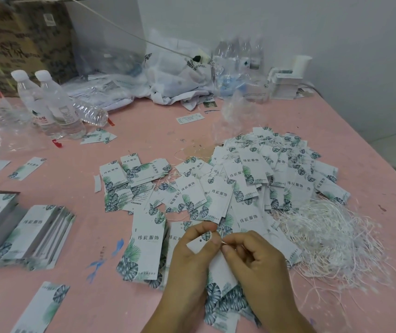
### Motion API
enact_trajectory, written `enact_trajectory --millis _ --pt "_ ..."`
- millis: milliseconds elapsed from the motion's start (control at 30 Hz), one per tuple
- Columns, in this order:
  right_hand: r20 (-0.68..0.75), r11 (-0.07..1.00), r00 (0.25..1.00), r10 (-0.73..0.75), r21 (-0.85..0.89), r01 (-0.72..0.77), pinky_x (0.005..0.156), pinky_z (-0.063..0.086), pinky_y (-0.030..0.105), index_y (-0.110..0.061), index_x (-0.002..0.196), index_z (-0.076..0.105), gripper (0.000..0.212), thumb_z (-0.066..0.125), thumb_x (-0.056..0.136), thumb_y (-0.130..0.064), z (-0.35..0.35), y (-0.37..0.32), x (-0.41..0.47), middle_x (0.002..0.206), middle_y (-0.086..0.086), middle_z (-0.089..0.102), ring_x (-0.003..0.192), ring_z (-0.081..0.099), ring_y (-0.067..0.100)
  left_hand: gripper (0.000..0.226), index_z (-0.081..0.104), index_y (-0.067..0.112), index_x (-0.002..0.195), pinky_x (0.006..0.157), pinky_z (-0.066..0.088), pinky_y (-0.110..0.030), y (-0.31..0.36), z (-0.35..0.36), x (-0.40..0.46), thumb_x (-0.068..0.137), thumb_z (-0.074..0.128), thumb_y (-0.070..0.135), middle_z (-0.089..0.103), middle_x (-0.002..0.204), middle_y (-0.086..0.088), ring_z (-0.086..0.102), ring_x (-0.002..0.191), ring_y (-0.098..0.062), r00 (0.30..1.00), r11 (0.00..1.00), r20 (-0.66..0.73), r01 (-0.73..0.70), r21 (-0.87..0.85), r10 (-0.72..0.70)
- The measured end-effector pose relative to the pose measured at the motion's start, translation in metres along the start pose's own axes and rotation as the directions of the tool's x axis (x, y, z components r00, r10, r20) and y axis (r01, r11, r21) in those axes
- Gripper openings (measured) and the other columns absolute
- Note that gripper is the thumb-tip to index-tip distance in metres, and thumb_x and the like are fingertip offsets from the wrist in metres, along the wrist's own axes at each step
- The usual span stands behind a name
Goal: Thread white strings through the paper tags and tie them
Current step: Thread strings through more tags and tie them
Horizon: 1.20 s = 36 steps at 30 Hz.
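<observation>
- The left hand (187, 258) pinches a paper tag (198, 243) by its top end between thumb and forefinger, so the punched hole (200, 240) faces up and clear of the fingers
- The tag's long axis runs from that hole down and right, under the right hand (252, 263), with its leaf-printed foot showing below both hands
- The right hand is closed narrow, thumb and forefinger nipped on what looks like a thin string end just right of the hole; the string itself is too fine to make out
- The coming move turns on that small gap: the hole lies just left of the right fingertips, so the right hand is the nearer one to feed the end leftward through it, I judge
- The heap of white strings (331, 239) lies loose on the pink tabletop (72, 236) to the right of the held tag, nearer the right hand
- The pile of loose tags (252, 183) lies beyond the held tag, some with strings showing
- Left of the held tag stand neat stacks of tags (40, 234); I cannot tell whether a box holds them
</observation>
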State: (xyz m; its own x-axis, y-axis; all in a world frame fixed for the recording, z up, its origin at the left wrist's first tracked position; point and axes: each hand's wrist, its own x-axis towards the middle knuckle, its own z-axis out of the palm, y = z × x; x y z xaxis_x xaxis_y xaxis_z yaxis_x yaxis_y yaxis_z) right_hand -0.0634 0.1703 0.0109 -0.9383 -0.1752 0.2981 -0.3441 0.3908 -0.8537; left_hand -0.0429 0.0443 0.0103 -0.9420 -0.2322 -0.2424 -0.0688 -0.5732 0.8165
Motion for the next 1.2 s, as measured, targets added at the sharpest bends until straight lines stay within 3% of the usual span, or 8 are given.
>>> enact_trajectory --millis 133,200,267,367,433,633,933,1200 --pt "-0.033 1.000 0.999 -0.017 -0.026 0.016 0.049 0.039 0.014 -0.035 0.083 0.066 0.020 0.076 0.083 -0.017 0.001 0.001 0.001 0.064 -0.011 0.051 0.053 0.046 0.004 0.027 0.071 0.019 0.101 0.082 0.054 -0.048 -0.003 0.000 0.001 0.075 0.079 0.024 0.071 0.090 -0.018 0.068 0.086 -0.034 0.999 0.994 -0.024 -0.038 0.107 0.041" --pt "-0.055 1.000 0.998 0.008 0.018 -0.007 0.049 0.048 0.022 -0.035 0.081 0.066 0.020 0.075 0.082 -0.018 0.001 0.000 0.001 0.062 -0.006 0.054 0.051 0.048 0.006 0.025 0.070 0.031 0.099 0.084 0.056 -0.046 -0.005 0.000 0.000 0.078 0.078 0.042 0.073 0.099 -0.012 0.070 0.093 -0.029 0.994 0.980 -0.068 -0.067 0.186 0.081" --pt "-0.048 0.998 0.998 0.028 0.058 -0.026 0.054 0.056 0.034 -0.035 0.081 0.067 0.021 0.075 0.082 -0.016 0.002 -0.002 0.001 0.064 -0.001 0.058 0.054 0.056 0.014 0.024 0.067 0.038 0.099 0.081 0.057 -0.039 -0.008 0.000 -0.003 0.091 0.056 0.058 0.073 0.102 -0.001 0.070 0.094 -0.019 0.989 0.955 -0.086 -0.095 0.282 0.124" --pt "-0.052 0.999 0.998 -0.046 -0.020 0.044 0.051 0.043 0.013 -0.031 0.082 0.066 0.020 0.075 0.080 -0.014 0.004 -0.007 0.000 0.063 -0.006 0.054 0.052 0.048 0.006 0.037 0.060 0.037 0.086 0.064 0.049 -0.025 -0.010 -0.005 -0.006 0.099 0.033 0.060 0.070 0.078 0.001 0.064 0.070 -0.012 0.983 0.914 -0.074 -0.129 0.385 0.170" --pt "-0.045 0.997 0.997 -0.064 -0.045 0.062 0.051 0.037 0.010 -0.029 0.079 0.065 0.011 0.070 0.077 -0.020 0.006 -0.010 0.000 0.063 -0.005 0.052 0.052 0.045 0.005 0.046 0.058 0.034 0.084 0.067 0.049 -0.031 -0.009 -0.005 -0.006 0.091 0.027 0.067 0.069 0.082 -0.006 0.063 0.075 -0.019 0.982 0.886 -0.046 -0.146 0.441 0.185" --pt "-0.030 0.999 0.999 -0.038 -0.026 0.037 0.050 0.043 0.020 -0.029 0.079 0.064 0.004 0.067 0.077 -0.026 0.007 -0.010 -0.001 0.070 -0.004 0.064 0.052 0.044 0.006 0.052 0.058 0.033 0.079 0.060 0.046 -0.015 -0.008 -0.003 -0.007 0.084 0.026 0.073 0.070 0.080 0.003 0.062 0.069 -0.005 0.980 0.848 0.065 -0.195 0.492 0.187" --pt "-0.075 0.997 0.995 0.060 0.062 -0.055 0.048 0.035 0.009 -0.031 0.075 0.068 0.025 0.077 0.077 -0.008 -0.002 -0.010 0.001 0.054 -0.012 0.049 0.049 0.043 0.003 0.020 0.072 0.013 0.091 0.062 0.051 -0.030 -0.004 -0.001 -0.003 0.083 0.063 0.030 0.073 0.087 -0.017 0.067 0.077 -0.024 0.992 0.968 0.112 -0.085 0.234 0.060" --pt "0.006 0.976 0.989 0.146 0.160 -0.146 0.045 0.037 0.016 -0.030 0.076 0.073 0.017 0.078 0.078 -0.013 -0.006 -0.011 0.002 0.053 0.004 0.053 0.048 0.041 0.003 0.035 0.074 0.009 0.090 0.068 0.053 -0.037 -0.001 -0.002 -0.003 0.068 0.083 0.035 0.071 0.092 -0.026 0.067 0.077 -0.028 0.993 0.981 0.108 -0.073 0.181 0.054"
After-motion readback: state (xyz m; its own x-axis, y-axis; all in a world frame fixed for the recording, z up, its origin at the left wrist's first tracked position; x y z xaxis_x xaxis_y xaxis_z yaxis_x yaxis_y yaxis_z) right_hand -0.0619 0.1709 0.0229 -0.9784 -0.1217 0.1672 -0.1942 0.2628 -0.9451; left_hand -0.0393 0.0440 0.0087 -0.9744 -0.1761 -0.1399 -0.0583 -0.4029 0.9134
